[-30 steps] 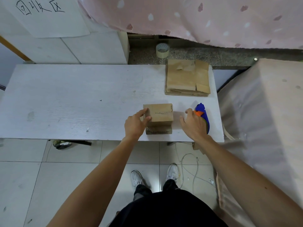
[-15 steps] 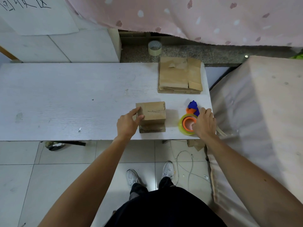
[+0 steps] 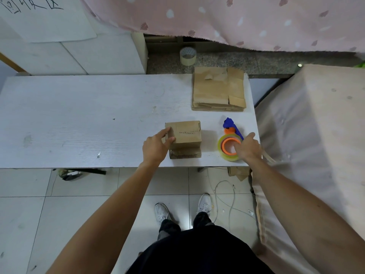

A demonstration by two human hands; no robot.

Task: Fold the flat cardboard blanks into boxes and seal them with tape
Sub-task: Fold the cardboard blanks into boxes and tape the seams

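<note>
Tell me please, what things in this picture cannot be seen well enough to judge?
Head view only.
1. box: left side hidden by the left hand.
2. tape dispenser: handle hidden under the right hand.
3. handwritten sheet: writing cut off by the top edge.
4. stack of blanks: layers too thin to count.

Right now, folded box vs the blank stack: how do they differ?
The folded box stands as a block near the front edge of the table; the blank stack lies flat at the far edge. The left hand grips the folded box; nothing touches the blank stack. Both are brown cardboard.
</note>
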